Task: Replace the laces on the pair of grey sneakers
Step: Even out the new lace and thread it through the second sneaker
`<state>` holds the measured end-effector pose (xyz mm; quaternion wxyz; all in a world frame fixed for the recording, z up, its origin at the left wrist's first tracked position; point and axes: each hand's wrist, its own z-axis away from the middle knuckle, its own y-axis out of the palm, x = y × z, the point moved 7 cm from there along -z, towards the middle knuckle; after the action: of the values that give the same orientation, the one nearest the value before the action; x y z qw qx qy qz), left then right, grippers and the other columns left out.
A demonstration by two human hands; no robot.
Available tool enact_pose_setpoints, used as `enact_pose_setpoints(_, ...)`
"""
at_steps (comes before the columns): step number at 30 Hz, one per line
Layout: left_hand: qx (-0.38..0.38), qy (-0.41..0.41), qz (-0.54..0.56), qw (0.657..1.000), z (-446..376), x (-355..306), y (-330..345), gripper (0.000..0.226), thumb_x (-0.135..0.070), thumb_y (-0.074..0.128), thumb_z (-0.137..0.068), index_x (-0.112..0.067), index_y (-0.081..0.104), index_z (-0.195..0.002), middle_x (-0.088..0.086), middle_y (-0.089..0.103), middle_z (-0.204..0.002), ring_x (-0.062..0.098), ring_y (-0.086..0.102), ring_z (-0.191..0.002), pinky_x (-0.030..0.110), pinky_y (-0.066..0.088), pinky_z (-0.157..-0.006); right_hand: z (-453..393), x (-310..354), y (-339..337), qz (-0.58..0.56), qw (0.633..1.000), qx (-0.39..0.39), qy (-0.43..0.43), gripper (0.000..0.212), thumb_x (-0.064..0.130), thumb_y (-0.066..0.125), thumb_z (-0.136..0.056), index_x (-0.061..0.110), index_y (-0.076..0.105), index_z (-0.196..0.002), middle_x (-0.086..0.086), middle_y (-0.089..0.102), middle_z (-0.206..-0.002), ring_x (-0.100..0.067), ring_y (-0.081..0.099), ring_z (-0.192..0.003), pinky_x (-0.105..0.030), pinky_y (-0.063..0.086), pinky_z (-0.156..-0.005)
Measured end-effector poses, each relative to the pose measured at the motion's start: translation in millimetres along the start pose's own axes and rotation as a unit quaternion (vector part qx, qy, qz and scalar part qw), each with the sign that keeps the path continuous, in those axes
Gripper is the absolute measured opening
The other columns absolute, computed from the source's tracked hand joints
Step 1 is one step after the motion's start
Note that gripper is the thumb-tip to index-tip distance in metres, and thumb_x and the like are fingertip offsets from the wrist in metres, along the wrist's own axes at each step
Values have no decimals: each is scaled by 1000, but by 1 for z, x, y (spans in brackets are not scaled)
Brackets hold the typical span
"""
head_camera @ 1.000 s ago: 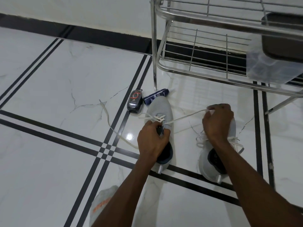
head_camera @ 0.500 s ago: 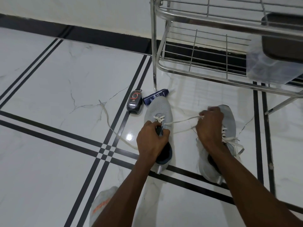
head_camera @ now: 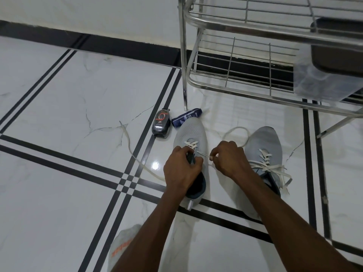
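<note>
The left hand (head_camera: 181, 169) is gripping the left sneaker (head_camera: 191, 138) tongue; the right hand (head_camera: 228, 160) is pinching the lace (head_camera: 203, 154), which should be pulled flat, not twisted.

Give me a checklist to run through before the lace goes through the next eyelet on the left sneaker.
1. Lace tip pinched in right hand: ok.
2. Left hand steadying the left sneaker at the tongue: ok.
3. Lower rows of the white lace crossed: ok.
4. Next eyelet visible: cannot tell, the left hand covers it.
5. Slack free: ok, it loops on the floor between the shoes.
6. Right sneaker laced: ok, ends loose.
</note>
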<state>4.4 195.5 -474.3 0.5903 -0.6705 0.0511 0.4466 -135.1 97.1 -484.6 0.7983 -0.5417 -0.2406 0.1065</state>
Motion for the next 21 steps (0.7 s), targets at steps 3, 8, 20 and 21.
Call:
enact_pose_setpoints(3,-9,32,7,999,-3,-3,-7,34,-52,67,-87,-25,62,-109,-10,55,-102,8,58,-82,10,31,-60,-5,-4,-9,-155,987,49,14,12,26,64,-95,29,73,-88,3,76,-85,-8,67,-74,-24,50,-66)
enact_pose_setpoints(8,46,125,92,987,-22,-20,-13,69,-42,79,-83,-28,45,-140,-4,38,-137,9,56,-106,22,51,-81,-2,8,-41,-468,883,33,16,16,26,63,-99,11,64,-102,-3,69,-70,-11,64,-61,-21,51,-59)
enact_pose_setpoints(20,180,128,187,957,-73,-25,-12,43,-35,80,-85,-27,67,-126,-7,64,-129,8,60,-119,33,50,-100,-8,5,-64,-501,865,34,15,18,27,64,-98,9,65,-99,-2,66,-72,-13,55,-62,-26,43,-58)
enact_pose_setpoints(21,205,150,170,952,-73,-35,-11,35,-36,78,-87,-25,72,-119,-8,69,-123,8,63,-115,32,52,-97,-8,7,-61,-496,867,40,16,20,28,64,-98,8,65,-100,-1,67,-72,-13,56,-62,-27,43,-58)
